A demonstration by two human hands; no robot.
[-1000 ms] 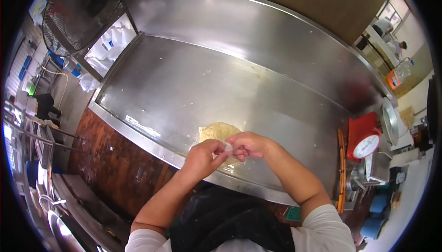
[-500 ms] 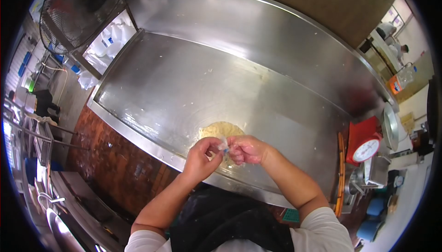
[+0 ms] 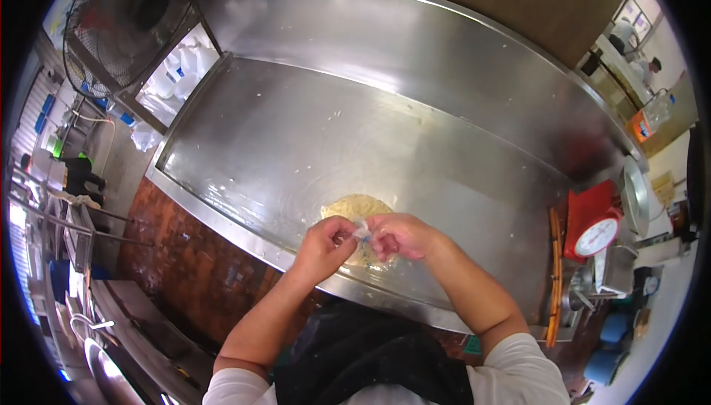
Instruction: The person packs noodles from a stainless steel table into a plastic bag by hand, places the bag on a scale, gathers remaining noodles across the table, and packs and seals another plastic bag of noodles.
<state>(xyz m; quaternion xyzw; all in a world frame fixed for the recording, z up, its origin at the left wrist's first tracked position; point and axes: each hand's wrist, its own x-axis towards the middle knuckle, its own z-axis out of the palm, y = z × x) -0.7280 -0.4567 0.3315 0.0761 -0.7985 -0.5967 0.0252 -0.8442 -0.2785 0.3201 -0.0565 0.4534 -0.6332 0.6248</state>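
A small piece of clear plastic with a blue mark, like a little bag, is stretched between my two hands. My left hand pinches its left side, fingers curled. On the other side, my right hand grips it with bent, wet-looking fingers. Below and behind the hands, a pale yellow mass like dough lies on the steel table, near its front edge. My hands partly cover the mass. Whatever the plastic contains is too small to make out.
A red dial scale stands at the right end, beside long wooden sticks. White plastic jugs and a large fan are at the left. A high steel backsplash closes the far side. Other people are in the background.
My right hand's fingers have loosened and shifted slightly around the plastic. Both hands stay over the dough-like mass, and the camera view has tilted a little.
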